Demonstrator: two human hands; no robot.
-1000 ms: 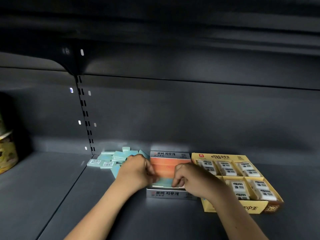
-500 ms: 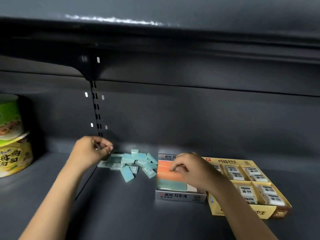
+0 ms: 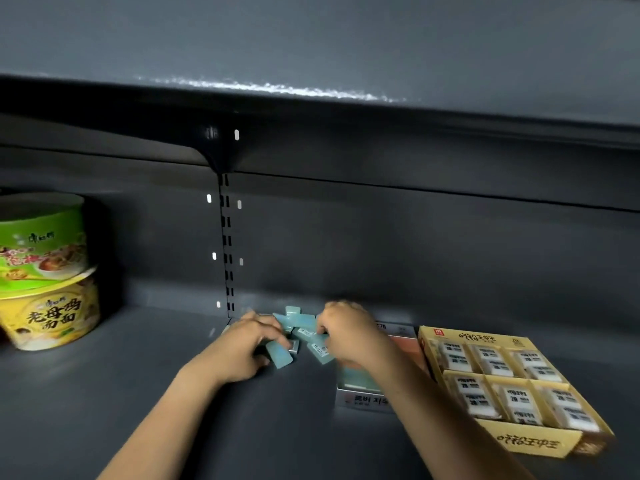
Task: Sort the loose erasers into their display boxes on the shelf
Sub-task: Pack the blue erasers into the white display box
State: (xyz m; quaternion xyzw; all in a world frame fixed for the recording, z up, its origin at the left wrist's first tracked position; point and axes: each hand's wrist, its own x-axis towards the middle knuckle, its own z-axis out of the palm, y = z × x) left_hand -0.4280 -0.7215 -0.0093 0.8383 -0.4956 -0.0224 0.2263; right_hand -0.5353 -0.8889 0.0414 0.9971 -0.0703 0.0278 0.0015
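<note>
Several loose teal erasers (image 3: pixel 294 327) lie in a heap on the dark shelf near the back wall. My left hand (image 3: pixel 247 344) comes down on the heap's left side, fingers curled over an eraser (image 3: pixel 278 355) at the front. My right hand (image 3: pixel 349 332) reaches across to the heap's right side and its fingers curl round another teal eraser (image 3: pixel 320 351). Right of the heap stands the grey display box (image 3: pixel 367 398) with teal and orange erasers inside, half hidden by my right forearm. A yellow display box (image 3: pixel 519 441) of white sleeved erasers stands further right.
Two stacked instant noodle cups (image 3: pixel 45 271), green above yellow, stand at the far left of the shelf. A slotted upright (image 3: pixel 225 244) runs down the back wall behind the heap. The upper shelf (image 3: pixel 311 88) overhangs close above.
My right hand left the grey display box and moved left to the loose heap. My left hand dropped from beside the upright onto the heap. The view shifted left.
</note>
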